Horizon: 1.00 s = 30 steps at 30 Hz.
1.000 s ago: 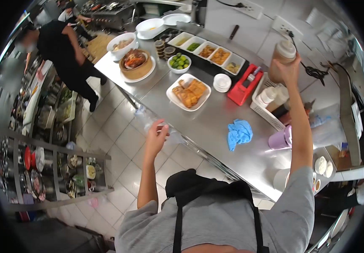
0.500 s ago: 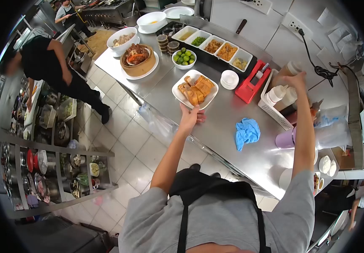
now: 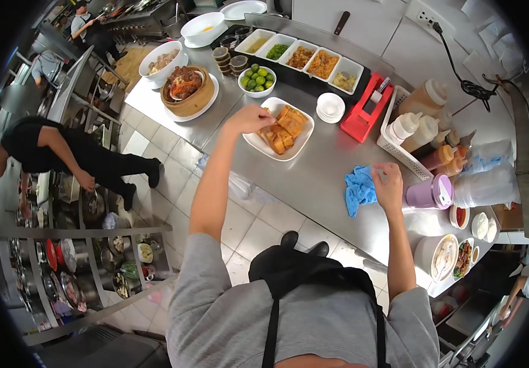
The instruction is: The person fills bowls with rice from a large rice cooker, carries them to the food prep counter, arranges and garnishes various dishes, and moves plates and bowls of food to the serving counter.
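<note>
My left hand (image 3: pixel 249 118) is now over the left rim of a white dish (image 3: pixel 303 140), where half a second ago it was at the near rim. My right hand (image 3: pixel 389 187) is off the brown sauce bottle (image 3: pixel 427 98), which it was touching then, and is lower and nearer, at the right edge of a crumpled blue cloth (image 3: pixel 357 190). The left fingers are drawn together, pointing down; I cannot tell whether they grip anything. The right fingers are loosely bent, with a gap to the thumb and nothing visible in the grasp.

The food (image 3: pixel 287 130) is a heap of chunky golden-orange pieces, browner in spots, in the squarish dish. It lies directly right of the left fingertips, which overlap its left side; I cannot tell if they touch. The right hand is well apart from it, to the right and nearer.

Farther out on the steel counter (image 3: pixel 316 175), small white saucers (image 3: pixel 331 108) are stacked just right of the dish, with a red tape dispenser (image 3: pixel 362 116) beyond. A bowl of green limes (image 3: pixel 257 80) is on the far side, and a purple tumbler (image 3: pixel 421 195) stands right of the right hand.
</note>
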### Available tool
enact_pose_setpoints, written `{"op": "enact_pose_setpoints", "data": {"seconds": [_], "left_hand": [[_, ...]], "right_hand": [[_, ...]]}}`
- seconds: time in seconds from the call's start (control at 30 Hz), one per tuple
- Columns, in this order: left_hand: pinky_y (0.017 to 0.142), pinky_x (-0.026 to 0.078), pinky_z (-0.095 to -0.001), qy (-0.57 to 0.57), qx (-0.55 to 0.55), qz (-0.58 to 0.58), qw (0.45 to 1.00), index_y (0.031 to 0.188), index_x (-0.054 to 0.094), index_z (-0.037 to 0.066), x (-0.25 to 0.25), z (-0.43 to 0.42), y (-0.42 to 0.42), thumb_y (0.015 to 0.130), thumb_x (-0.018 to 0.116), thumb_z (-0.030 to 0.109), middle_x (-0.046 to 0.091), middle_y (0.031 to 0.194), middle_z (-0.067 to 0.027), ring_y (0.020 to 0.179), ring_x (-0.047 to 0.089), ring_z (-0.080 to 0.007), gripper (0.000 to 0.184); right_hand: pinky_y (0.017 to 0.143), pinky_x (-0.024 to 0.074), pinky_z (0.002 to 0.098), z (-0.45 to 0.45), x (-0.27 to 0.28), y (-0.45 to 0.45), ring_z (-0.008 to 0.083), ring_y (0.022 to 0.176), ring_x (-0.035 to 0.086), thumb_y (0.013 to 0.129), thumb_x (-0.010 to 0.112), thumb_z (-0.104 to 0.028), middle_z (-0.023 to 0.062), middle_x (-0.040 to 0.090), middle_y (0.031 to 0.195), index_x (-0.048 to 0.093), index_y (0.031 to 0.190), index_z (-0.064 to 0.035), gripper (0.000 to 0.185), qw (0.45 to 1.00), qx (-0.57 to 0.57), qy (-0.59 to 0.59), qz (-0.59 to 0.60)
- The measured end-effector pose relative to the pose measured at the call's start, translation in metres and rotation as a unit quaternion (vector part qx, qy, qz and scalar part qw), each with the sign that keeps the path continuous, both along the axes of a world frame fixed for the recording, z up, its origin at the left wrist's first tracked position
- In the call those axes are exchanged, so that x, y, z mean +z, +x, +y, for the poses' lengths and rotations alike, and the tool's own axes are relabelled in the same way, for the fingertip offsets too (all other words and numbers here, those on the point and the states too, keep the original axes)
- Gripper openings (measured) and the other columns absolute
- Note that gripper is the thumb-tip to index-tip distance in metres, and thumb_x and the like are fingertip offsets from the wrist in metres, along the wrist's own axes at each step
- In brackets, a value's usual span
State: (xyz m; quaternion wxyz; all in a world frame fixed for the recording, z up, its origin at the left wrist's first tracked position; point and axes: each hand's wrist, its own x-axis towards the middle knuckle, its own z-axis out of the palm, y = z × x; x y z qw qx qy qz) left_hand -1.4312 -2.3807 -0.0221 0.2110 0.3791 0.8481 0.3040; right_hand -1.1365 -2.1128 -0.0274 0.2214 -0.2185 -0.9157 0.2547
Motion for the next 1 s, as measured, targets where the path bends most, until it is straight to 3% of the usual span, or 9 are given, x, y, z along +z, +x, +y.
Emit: {"op": "enact_pose_setpoints", "data": {"seconds": [0.13, 0.23, 0.43, 0.73, 0.83, 0.87, 0.93, 0.97, 1.0], "left_hand": [[0.055, 0.046, -0.0256, -0.061, -0.032, -0.057, 0.996, 0.088, 0.066, 0.0, 0.004, 0.012, -0.01, 0.078, 0.063, 0.026, 0.064, 0.072, -0.0056, 0.059, 0.056, -0.0103, 0.028], [0.058, 0.046, -0.029, -0.074, -0.018, -0.069, 0.995, 0.083, 0.068, 0.001, 0.009, 0.018, -0.011, 0.072, 0.067, 0.022, 0.065, 0.067, -0.0091, 0.06, 0.059, -0.0149, 0.024], [0.049, 0.045, -0.0244, -0.098, -0.044, -0.121, 0.987, 0.081, 0.068, -0.001, 0.007, 0.022, -0.022, 0.073, 0.068, 0.019, 0.063, 0.064, -0.0052, 0.052, 0.055, -0.0099, 0.021], [0.049, 0.044, -0.0265, -0.096, 0.021, -0.128, 0.987, 0.073, 0.066, -0.002, 0.013, 0.027, -0.021, 0.064, 0.068, 0.02, 0.06, 0.057, -0.0082, 0.051, 0.056, -0.0123, 0.024], [0.049, 0.043, -0.0285, -0.001, 0.092, 0.087, 0.992, 0.074, 0.065, 0.0, 0.032, -0.017, 0.007, 0.063, 0.068, 0.019, 0.059, 0.057, -0.0102, 0.051, 0.055, -0.0147, 0.023], [0.05, 0.043, -0.0315, 0.07, 0.107, 0.089, 0.988, 0.07, 0.063, 0.001, 0.031, -0.046, 0.029, 0.063, 0.067, 0.021, 0.056, 0.055, -0.0109, 0.051, 0.053, -0.0184, 0.022], [0.052, 0.042, -0.0332, -0.043, 0.175, -0.019, 0.983, 0.06, 0.056, 0.002, 0.043, -0.101, 0.099, 0.065, 0.068, 0.024, 0.054, 0.055, -0.0105, 0.052, 0.051, -0.0224, 0.026], [0.054, 0.044, -0.0353, -0.102, 0.153, -0.052, 0.982, 0.064, 0.061, 0.004, 0.016, -0.137, 0.127, 0.066, 0.068, 0.025, 0.056, 0.057, -0.0123, 0.055, 0.056, -0.0235, 0.022], [0.065, 0.047, -0.0373, -0.253, 0.145, -0.082, 0.953, 0.081, 0.065, 0.008, -0.025, -0.17, 0.156, 0.066, 0.067, 0.022, 0.062, 0.074, -0.0139, 0.073, 0.061, -0.0247, 0.021]], "right_hand": [[0.073, 0.0428, 0.0351, 0.004, -0.007, 0.009, 0.0255, 0.081, 0.053, 0.074, 0.062, -0.012, 0.01, 0.055, 0.087, 0.063, 0.086, -0.0054, 0.013, 1.0, -0.018, -0.017, 0.005], [0.072, 0.0429, 0.0351, 0.006, -0.007, 0.012, 0.0246, 0.079, 0.052, 0.074, 0.062, -0.011, 0.0098, 0.055, 0.087, 0.063, 0.086, -0.0052, 0.013, 0.999, -0.032, -0.022, 0.004], [0.069, 0.0434, 0.0337, 0.007, -0.006, 0.016, 0.0232, 0.076, 0.052, 0.074, 0.062, -0.011, 0.0092, 0.055, 0.087, 0.062, 0.087, -0.0052, 0.014, 0.999, -0.034, -0.026, 0.0], [0.07, 0.0435, 0.0339, 0.004, -0.006, 0.012, 0.0231, 0.077, 0.052, 0.075, 0.063, -0.014, 0.0084, 0.056, 0.089, 0.062, 0.09, -0.0059, 0.017, 0.998, -0.034, -0.053, -0.011], [0.072, 0.0432, 0.0361, -0.001, -0.015, 0.013, 0.0258, 0.083, 0.052, 0.074, 0.064, -0.016, 0.0092, 0.055, 0.091, 0.062, 0.094, -0.007, 0.022, 0.999, -0.03, 0.043, -0.004], [0.073, 0.0431, 0.0369, -0.001, -0.019, 0.013, 0.027, 0.085, 0.051, 0.074, 0.064, -0.017, 0.0096, 0.055, 0.092, 0.061, 0.095, -0.0073, 0.023, 0.995, -0.028, 0.094, 0.003], [0.074, 0.0427, 0.0381, -0.005, -0.027, 0.019, 0.029, 0.091, 0.05, 0.074, 0.065, -0.018, 0.0109, 0.055, 0.095, 0.06, 0.098, -0.0071, 0.027, 0.991, -0.019, 0.128, -0.031], [0.075, 0.0425, 0.0388, -0.009, -0.03, 0.02, 0.03, 0.093, 0.049, 0.074, 0.065, -0.018, 0.0116, 0.054, 0.097, 0.06, 0.1, -0.007, 0.029, 0.989, -0.013, 0.142, -0.047], [0.075, 0.0428, 0.0384, -0.011, -0.031, 0.018, 0.0303, 0.093, 0.05, 0.074, 0.065, -0.019, 0.0119, 0.055, 0.096, 0.06, 0.1, -0.0061, 0.03, 0.994, 0.01, 0.098, -0.047]]}}
